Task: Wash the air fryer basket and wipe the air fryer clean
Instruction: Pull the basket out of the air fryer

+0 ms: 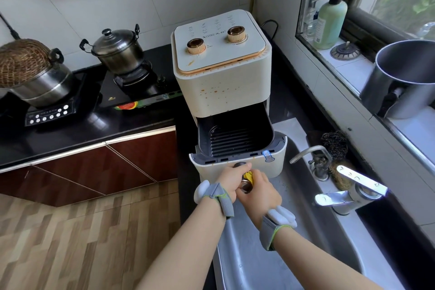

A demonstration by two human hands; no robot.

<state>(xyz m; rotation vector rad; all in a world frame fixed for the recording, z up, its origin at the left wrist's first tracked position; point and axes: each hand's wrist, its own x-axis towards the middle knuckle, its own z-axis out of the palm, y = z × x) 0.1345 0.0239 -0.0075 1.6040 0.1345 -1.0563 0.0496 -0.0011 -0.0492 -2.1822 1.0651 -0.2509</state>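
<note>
A cream air fryer (pixel 223 73) with two gold knobs stands on the black counter, its front spattered with brown spots. Its dark ribbed basket (pixel 235 139) is pulled partway out toward me over the sink's edge. My left hand (pixel 231 181) grips the basket's metal-tipped handle (pixel 246 186) from the left. My right hand (pixel 260 189) closes on the same handle from the right, with something small and yellow (pixel 248 175) showing between the fingers. Both wrists wear grey straps with white devices.
A steel sink (pixel 254 254) lies below my arms, with a tap (pixel 350 193) and a dark scrubber (pixel 334 143) to the right. A hob with two steel pots (pixel 117 49) sits left. A soap bottle (pixel 329 23) and a steel pot (pixel 404 77) stand on the windowsill.
</note>
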